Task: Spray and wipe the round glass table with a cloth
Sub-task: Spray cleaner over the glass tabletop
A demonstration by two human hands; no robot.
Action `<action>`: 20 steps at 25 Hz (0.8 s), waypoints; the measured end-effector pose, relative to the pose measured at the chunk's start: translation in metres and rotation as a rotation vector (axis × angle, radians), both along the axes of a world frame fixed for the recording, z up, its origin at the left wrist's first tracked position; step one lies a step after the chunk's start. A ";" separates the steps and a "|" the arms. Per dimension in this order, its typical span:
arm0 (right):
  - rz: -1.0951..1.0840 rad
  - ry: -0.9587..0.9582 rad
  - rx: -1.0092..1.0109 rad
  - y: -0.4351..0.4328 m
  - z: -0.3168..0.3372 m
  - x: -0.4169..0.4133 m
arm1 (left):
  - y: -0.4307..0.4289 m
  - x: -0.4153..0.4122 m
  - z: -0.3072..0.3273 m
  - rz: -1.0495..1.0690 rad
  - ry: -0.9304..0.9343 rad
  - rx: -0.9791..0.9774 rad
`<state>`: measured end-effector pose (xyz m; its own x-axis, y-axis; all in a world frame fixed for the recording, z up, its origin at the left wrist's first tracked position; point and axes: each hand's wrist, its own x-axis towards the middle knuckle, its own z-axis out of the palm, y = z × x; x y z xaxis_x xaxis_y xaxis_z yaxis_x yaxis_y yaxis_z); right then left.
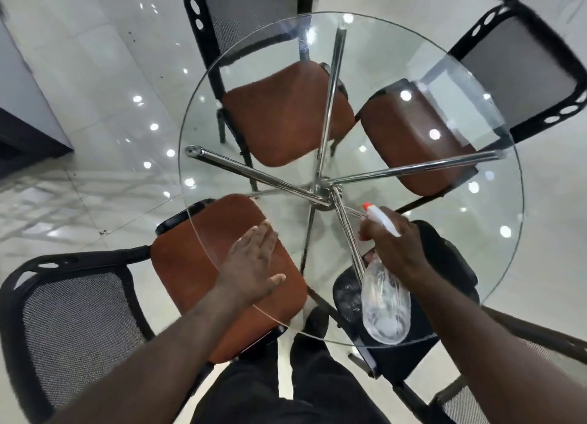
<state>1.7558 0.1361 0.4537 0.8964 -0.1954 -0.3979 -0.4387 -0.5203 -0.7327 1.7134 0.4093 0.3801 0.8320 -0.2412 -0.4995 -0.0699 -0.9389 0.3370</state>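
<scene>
The right hand (397,245) is wrapped around the neck of a clear spray bottle (386,306), whose orange-tipped nozzle (367,205) aims toward the centre of the round glass table (428,58). The left hand (251,264) lies flat and spread, empty, on the near rim. No cloth is in sight, so sprayed liquid could dry into streaks or run off onto the brown chair seat (190,264) below; leaning on the rim could tip the glass

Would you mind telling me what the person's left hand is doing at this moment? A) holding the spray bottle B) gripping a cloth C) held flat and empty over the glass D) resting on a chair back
C: the left hand is open, fingers spread, empty, above the glass table; the right hand holds the spray bottle.
</scene>
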 end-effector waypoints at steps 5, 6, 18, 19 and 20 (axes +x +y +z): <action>-0.231 -0.055 0.058 -0.057 0.001 -0.017 | -0.034 -0.021 0.005 -0.058 0.008 0.054; -0.240 -0.048 0.051 -0.069 0.000 -0.025 | -0.044 -0.025 0.006 -0.067 0.001 0.059; -0.044 0.068 -0.024 -0.141 -0.035 -0.197 | -0.081 -0.105 0.009 -0.159 -0.053 0.139; -0.093 0.048 -0.049 -0.148 -0.034 -0.203 | -0.079 -0.111 0.011 -0.166 -0.069 0.149; -0.163 0.039 -0.071 -0.154 -0.034 -0.207 | -0.075 -0.116 0.012 -0.180 -0.083 0.159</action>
